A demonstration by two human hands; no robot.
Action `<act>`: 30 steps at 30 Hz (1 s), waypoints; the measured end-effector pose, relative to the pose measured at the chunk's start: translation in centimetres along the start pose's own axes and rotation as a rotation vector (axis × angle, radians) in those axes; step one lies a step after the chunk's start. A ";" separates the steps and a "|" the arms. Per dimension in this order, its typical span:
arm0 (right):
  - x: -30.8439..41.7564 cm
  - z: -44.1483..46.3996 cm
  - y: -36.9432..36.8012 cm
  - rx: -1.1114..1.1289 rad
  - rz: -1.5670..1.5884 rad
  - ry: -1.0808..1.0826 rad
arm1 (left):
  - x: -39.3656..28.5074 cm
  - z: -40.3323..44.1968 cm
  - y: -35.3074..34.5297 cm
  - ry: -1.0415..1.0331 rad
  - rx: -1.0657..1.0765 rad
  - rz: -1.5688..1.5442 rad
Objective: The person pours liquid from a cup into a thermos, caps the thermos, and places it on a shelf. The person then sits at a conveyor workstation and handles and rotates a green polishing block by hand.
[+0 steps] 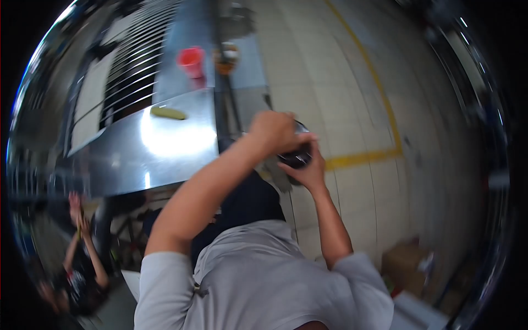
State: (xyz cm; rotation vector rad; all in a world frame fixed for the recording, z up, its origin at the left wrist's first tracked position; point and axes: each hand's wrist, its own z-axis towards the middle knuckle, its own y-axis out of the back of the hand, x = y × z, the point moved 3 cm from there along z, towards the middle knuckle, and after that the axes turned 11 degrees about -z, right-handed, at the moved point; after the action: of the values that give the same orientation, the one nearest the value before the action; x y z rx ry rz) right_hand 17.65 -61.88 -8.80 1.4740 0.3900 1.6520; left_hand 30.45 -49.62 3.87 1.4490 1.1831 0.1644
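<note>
A dark, glossy, rounded object [297, 158] is held out in front of my body, over the floor to the right of the metal table. My right hand [312, 166] grips it from the right side, thumb and fingers around it. Over its upper left side my left hand [273, 132] is closed, knuckles up. Motion blur and the hand itself hide what its fingers hold. The object's exact kind cannot be made out.
On the metal table [121, 165] lie a yellow-green elongated object [168, 113] and a red cup [191, 60], beside slatted bars [135, 60]. An orange container [226, 58] is near the edge. Another person's hands [81, 217] show lower left. A cardboard box [406, 263] stands lower right.
</note>
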 end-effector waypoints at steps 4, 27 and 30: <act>-0.1 -1.2 1.0 -0.074 -0.047 0.047 | -1.9 -1.7 0.8 -0.324 0.256 0.058; 8.9 0.3 4.1 -0.144 0.043 0.241 | -2.3 -9.9 0.1 -0.334 -0.824 -0.314; 12.4 1.0 5.9 -0.095 0.211 0.300 | -2.4 -12.6 3.3 -0.597 -0.890 -0.342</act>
State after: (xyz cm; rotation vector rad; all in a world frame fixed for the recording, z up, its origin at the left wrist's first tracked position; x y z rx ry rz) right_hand 17.15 -56.20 3.68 1.2322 0.3219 2.0412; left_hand 22.42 -42.29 11.45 0.4428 0.6872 0.0048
